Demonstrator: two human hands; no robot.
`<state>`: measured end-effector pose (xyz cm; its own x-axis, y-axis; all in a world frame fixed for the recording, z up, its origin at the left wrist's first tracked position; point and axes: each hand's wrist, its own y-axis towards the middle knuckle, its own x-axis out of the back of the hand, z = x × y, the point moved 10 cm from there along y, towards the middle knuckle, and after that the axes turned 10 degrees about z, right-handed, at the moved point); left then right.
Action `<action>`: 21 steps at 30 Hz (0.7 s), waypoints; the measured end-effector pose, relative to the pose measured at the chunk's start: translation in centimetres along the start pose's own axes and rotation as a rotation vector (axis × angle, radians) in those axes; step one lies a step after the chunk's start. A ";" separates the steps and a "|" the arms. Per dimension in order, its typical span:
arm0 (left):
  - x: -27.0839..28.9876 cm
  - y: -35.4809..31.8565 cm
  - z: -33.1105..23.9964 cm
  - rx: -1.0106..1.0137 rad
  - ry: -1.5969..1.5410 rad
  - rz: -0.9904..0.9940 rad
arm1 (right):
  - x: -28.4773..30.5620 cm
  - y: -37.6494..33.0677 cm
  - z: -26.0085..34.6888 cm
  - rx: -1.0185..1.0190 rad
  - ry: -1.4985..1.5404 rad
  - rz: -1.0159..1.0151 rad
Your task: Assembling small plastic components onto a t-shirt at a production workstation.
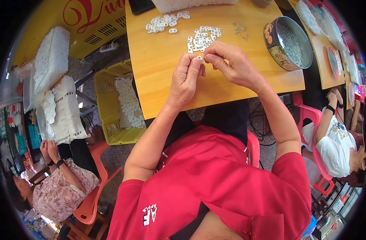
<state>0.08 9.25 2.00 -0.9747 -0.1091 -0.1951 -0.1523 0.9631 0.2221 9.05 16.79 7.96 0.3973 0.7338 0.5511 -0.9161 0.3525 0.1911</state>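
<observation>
Looks like your left hand (pixel 183 78) is pinching a little white piece (pixel 200 59) left of the round tin (pixel 275 53), your right hand (pixel 237 67) is right up at it (can't tell if gripping), and loose white pieces (pixel 196 41) sit left of that tin too.

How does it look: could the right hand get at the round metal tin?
Probably yes: nothing visible stands between the right hand and the uncovered round metal tin to its right.
</observation>
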 end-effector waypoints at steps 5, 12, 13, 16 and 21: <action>-0.1 -0.2 -0.2 0.015 -0.016 0.033 | -0.5 0.2 1.5 0.087 -0.178 0.076; -0.1 -0.1 -0.1 0.010 -0.073 0.033 | -1.0 0.7 1.1 0.088 -0.074 0.114; -0.1 -0.2 -0.1 0.007 -0.057 0.035 | -1.0 0.8 1.1 0.093 -0.085 0.111; 0.0 -0.1 -0.1 -0.002 -0.062 0.021 | -1.0 0.9 1.2 0.095 -0.108 0.095; 0.5 -0.1 0.1 -0.024 -0.096 -0.031 | -1.2 1.0 2.2 0.167 -0.153 0.008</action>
<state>-0.41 9.11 1.80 -0.9494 -0.1138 -0.2928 -0.1873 0.9534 0.2367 7.50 14.99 9.24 0.3893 0.6345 0.6677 -0.9203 0.2367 0.3116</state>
